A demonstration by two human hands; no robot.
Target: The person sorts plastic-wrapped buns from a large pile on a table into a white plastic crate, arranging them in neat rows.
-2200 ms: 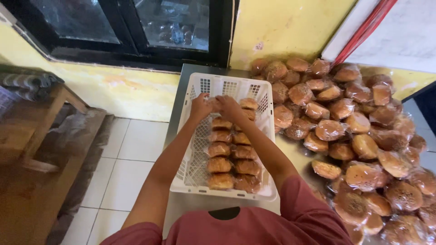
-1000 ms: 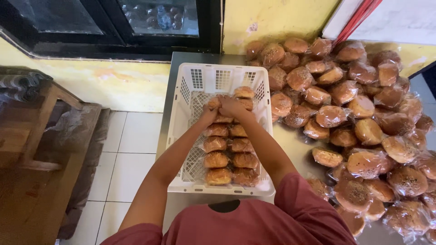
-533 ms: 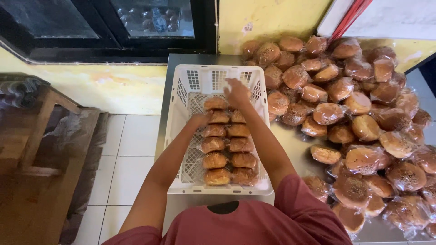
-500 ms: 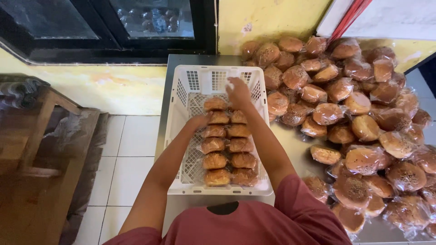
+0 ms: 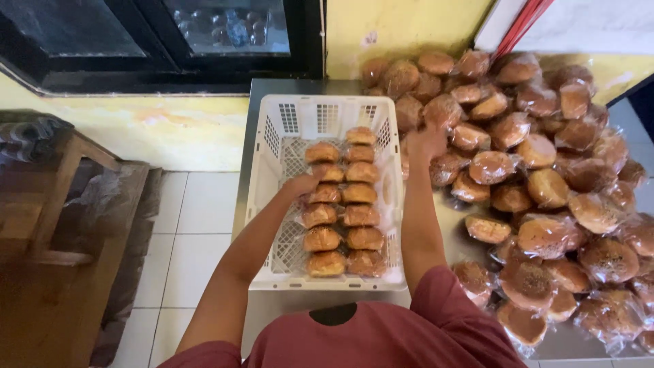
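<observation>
A white plastic crate (image 5: 320,105) stands on a steel table (image 5: 446,215). Two rows of wrapped brown buns (image 5: 354,215) lie in it. My left hand (image 5: 303,182) is inside the crate, fingers resting on the left row near its far end. My right hand (image 5: 426,142) has reached over the crate's right wall onto a big heap of wrapped buns (image 5: 538,184). It lies over a bun at the heap's left edge, and its grip is hidden. My red shirt (image 5: 381,337) fills the bottom of the view.
The bun heap covers the table's right side up to the yellow wall (image 5: 402,27). A dark window (image 5: 170,41) sits behind the crate. A wooden bench (image 5: 54,225) with plastic sheeting stands on the white tiled floor (image 5: 197,225) at left. Red rods (image 5: 521,27) lean at top right.
Both hands were together over the far buns in the crate. My right hand has since swung right, out of the crate, onto the heap. My left hand stays on the left row.
</observation>
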